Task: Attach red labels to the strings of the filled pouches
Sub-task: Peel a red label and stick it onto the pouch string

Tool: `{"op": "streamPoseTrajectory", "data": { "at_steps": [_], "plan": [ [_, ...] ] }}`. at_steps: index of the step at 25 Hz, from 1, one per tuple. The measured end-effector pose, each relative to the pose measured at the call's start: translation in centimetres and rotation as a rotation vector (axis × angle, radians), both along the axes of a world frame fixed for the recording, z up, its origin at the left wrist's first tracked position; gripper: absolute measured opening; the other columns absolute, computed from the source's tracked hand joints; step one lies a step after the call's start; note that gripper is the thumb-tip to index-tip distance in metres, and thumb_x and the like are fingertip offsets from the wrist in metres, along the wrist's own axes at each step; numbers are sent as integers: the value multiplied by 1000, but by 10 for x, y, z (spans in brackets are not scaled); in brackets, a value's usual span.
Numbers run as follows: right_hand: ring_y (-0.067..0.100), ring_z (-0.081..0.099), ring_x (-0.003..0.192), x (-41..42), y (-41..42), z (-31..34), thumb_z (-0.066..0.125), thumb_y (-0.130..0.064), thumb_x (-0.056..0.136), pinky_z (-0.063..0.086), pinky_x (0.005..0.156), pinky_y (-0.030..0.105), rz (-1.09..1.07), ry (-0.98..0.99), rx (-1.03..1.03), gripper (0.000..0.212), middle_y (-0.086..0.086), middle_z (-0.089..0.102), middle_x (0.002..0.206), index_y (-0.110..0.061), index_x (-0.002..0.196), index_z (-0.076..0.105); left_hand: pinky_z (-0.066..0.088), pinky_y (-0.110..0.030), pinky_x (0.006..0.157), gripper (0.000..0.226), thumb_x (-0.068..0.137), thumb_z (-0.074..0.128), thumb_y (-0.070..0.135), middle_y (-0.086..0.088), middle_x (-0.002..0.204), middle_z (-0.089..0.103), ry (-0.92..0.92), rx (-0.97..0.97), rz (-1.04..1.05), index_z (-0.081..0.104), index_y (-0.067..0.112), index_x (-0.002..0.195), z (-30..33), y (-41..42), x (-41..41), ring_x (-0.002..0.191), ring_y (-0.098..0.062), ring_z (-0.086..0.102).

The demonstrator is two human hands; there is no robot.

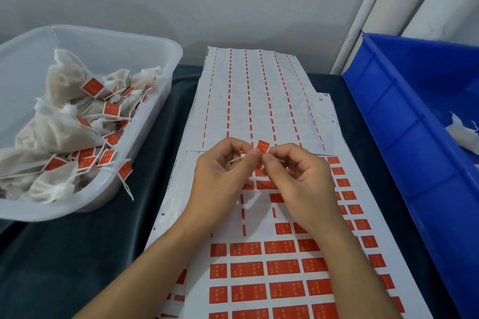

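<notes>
My left hand (223, 171) and my right hand (295, 176) meet over the middle of the label sheet (285, 267). Their fingertips pinch a thin white string (234, 160) and a small red label (262, 147) that sticks up between them. The pouch on that string is hidden under my hands. Rows of red labels cover the near part of the sheet. A used sheet (259, 98) with only red strips left lies farther back.
A clear plastic tub (145, 122) at the left holds several filled pouches (59, 134) with red labels on their strings. A blue crate (404, 137) at the right holds a white pouch (464, 132). Dark cloth (77, 254) covers the table. A wall stands behind.
</notes>
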State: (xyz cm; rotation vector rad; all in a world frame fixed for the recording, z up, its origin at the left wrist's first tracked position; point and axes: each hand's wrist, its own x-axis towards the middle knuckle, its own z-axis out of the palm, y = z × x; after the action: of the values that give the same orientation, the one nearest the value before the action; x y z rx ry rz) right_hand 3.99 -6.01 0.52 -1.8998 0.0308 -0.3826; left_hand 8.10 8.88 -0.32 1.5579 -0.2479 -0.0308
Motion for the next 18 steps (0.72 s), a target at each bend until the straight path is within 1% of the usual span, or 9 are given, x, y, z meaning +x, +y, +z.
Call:
{"op": "streamPoseTrajectory", "data": {
  "at_steps": [3,5,7,8,9,10,12,14,18],
  "plan": [
    [4,70,94,0,-4,-2,68,-30,98,57,79,15,-20,19,-24,5,-20,73,91,-30,99,73,61,-21,77,6,98,72,30,12,90,76,-33,53,-18,73,29,93,1,1,0,88,-12,75],
    [4,70,93,0,-8,-1,68,-30,98,56,78,14,-17,36,-41,5,-19,73,90,-30,97,73,59,-17,70,4,96,74,33,9,81,74,-55,87,-5,72,33,93,1,4,0,75,-15,72],
    [4,70,93,0,-12,1,68,-31,98,56,78,14,9,68,-62,6,-19,73,89,-32,95,73,60,-22,62,9,94,76,34,-1,73,69,-72,103,3,68,33,95,2,6,0,67,-27,67],
    [3,70,92,0,-14,1,68,-32,98,56,76,14,23,87,-71,6,-20,73,88,-33,94,73,61,-28,61,11,93,77,33,-2,74,68,-88,109,-9,66,32,95,3,8,1,68,-29,67],
    [2,70,90,-1,-16,2,68,-33,98,56,74,13,32,109,-80,7,-21,72,88,-34,93,72,61,-27,60,12,93,78,30,1,77,69,-119,123,-27,66,31,93,3,9,1,68,-25,68],
    [1,70,89,-1,-18,3,68,-34,97,56,71,13,38,129,-88,8,-22,72,87,-36,92,72,58,-20,61,12,94,78,26,7,82,71,-155,142,-50,67,31,92,4,11,1,71,-18,69],
    [1,70,87,-1,-20,4,68,-35,97,57,69,16,51,160,-96,8,-23,73,85,-38,90,73,54,-10,74,13,94,77,23,20,94,73,-193,189,-96,72,35,95,5,11,0,89,-5,72],
    [2,70,87,-1,-22,4,69,-35,97,58,72,21,60,176,-102,9,-23,73,85,-38,90,73,51,-7,86,15,96,76,26,26,104,73,-223,253,-98,75,40,99,5,12,1,105,-1,69],
    [-1,69,91,-2,-21,6,67,-40,95,57,76,22,43,162,-120,9,-26,73,87,-43,90,73,51,-7,84,13,95,75,33,29,106,72,-257,332,-31,78,40,106,2,11,2,106,-1,67]
  ]
}}
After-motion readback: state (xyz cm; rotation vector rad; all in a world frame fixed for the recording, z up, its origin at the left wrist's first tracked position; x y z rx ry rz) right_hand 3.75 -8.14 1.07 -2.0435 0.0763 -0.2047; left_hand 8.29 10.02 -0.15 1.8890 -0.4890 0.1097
